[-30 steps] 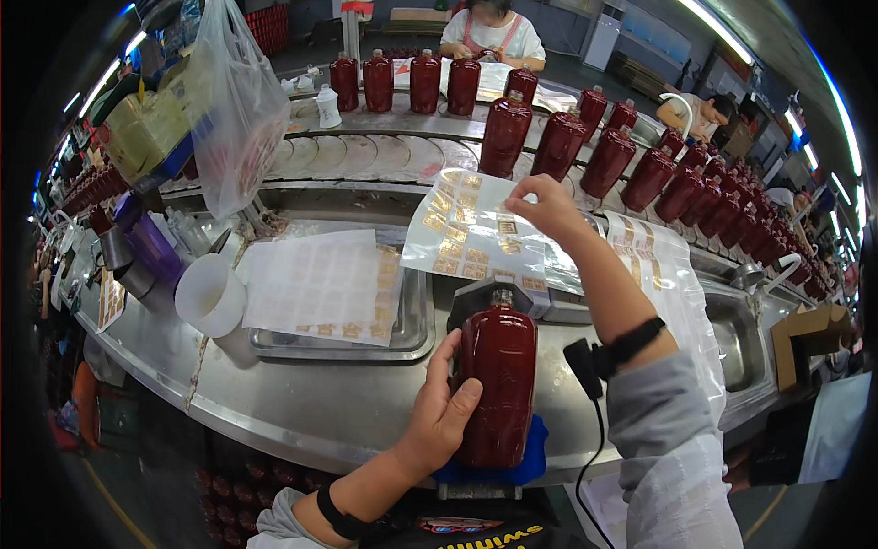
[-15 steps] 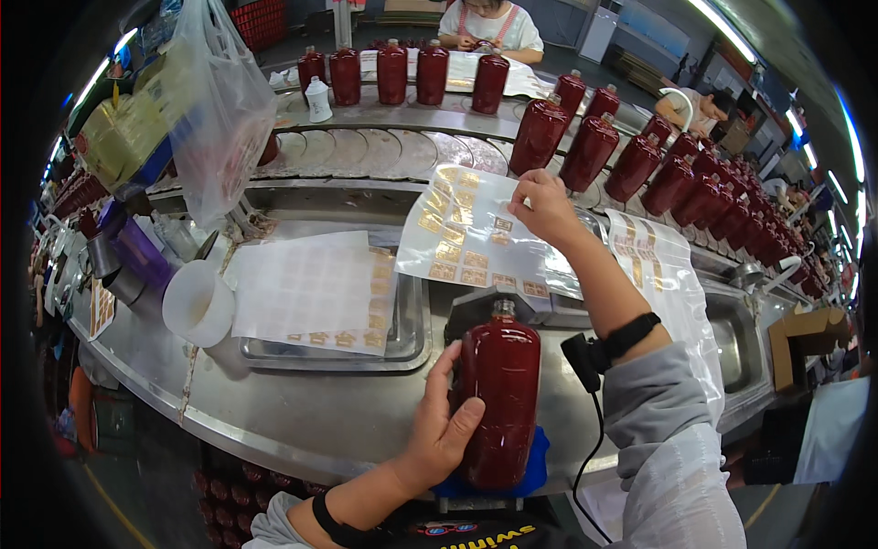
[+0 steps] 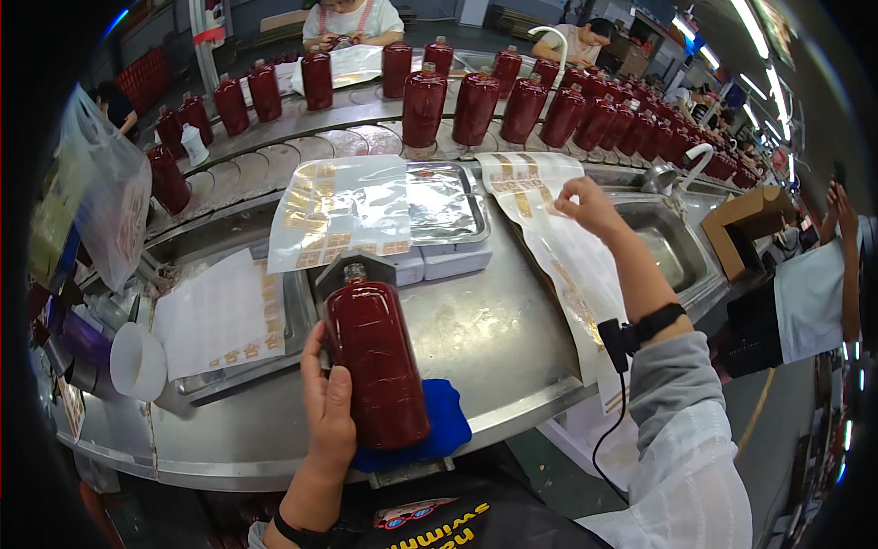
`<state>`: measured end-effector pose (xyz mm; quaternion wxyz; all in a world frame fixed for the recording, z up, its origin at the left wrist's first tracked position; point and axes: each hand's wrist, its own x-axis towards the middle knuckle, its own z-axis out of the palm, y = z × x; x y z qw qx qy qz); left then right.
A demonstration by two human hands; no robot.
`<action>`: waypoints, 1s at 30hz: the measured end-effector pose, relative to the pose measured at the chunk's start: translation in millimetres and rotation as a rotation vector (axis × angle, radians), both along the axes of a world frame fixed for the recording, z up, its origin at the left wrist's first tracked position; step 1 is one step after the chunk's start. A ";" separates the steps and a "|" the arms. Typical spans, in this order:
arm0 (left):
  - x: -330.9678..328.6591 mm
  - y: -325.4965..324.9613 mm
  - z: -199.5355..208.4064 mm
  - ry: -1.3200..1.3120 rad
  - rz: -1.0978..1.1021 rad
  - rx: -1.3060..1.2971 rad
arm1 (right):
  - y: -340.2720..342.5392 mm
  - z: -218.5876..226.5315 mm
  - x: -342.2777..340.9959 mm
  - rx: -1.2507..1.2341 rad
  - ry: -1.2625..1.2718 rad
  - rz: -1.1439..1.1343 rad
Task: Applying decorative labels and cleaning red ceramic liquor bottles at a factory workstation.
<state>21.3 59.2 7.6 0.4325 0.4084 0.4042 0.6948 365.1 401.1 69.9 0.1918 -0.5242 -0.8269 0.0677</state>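
My left hand (image 3: 329, 412) is wrapped around the side of a dark red glass bottle (image 3: 377, 366) with a bare neck. The bottle leans back, its base by a blue cloth (image 3: 448, 425) at the counter's front edge and its neck against a grey angled rest (image 3: 384, 271). To the right, my right hand (image 3: 587, 210) hovers over a long white sheet of gold stickers (image 3: 540, 233), thumb and fingertips pinched together. Whatever is between them is too small to make out. Behind the bottle, a translucent sheet with gold stickers (image 3: 343, 210) lies partly over a metal tray (image 3: 448, 206).
More sticker sheets (image 3: 215, 316) lie on a tray at left, near a white tub (image 3: 139, 361). Several red bottles (image 3: 476, 110) line the conveyor (image 3: 274, 169) behind. A sink (image 3: 654, 242) and cardboard box (image 3: 750, 224) are at right. Two co-workers (image 3: 352, 23) sit across; another person stands right.
The view has swung to the right. My right hand has left the middle sticker sheet and moved over the long sheet at right. My left hand still holds the bottle.
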 end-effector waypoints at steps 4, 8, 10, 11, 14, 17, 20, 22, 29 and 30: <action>-0.4 0.7 0.8 0.114 0.044 -0.006 | 28.7 -71.8 43.7 -0.127 -0.189 -0.340; -0.7 1.3 3.3 0.184 0.071 -0.028 | 43.2 -102.3 54.4 -0.134 -0.183 -0.474; 0.7 1.4 4.2 0.138 0.045 -0.039 | 45.6 -99.6 55.2 -0.143 -0.200 -0.487; 0.9 1.5 4.8 0.121 0.031 -0.033 | 44.9 -94.4 54.7 -0.162 -0.199 -0.472; 2.3 1.2 4.0 0.058 -0.009 -0.047 | 30.0 -70.1 42.1 -0.091 -0.188 -0.293; 4.4 2.2 0.6 0.018 0.014 -0.057 | -13.8 -32.3 10.1 0.073 -0.078 0.003; 1.7 1.8 -1.2 0.076 0.018 -0.067 | -80.8 19.9 -36.2 0.136 0.089 0.257; 0.8 0.4 -0.9 0.006 -0.025 -0.068 | -126.8 59.0 -62.9 -0.019 0.227 0.403; -2.8 -2.7 9.4 -0.076 -0.076 -0.041 | -201.3 89.2 -153.3 -0.143 0.406 0.840; -2.5 -3.4 10.8 -0.118 -0.095 -0.061 | -203.5 79.3 -164.4 -0.181 0.402 0.853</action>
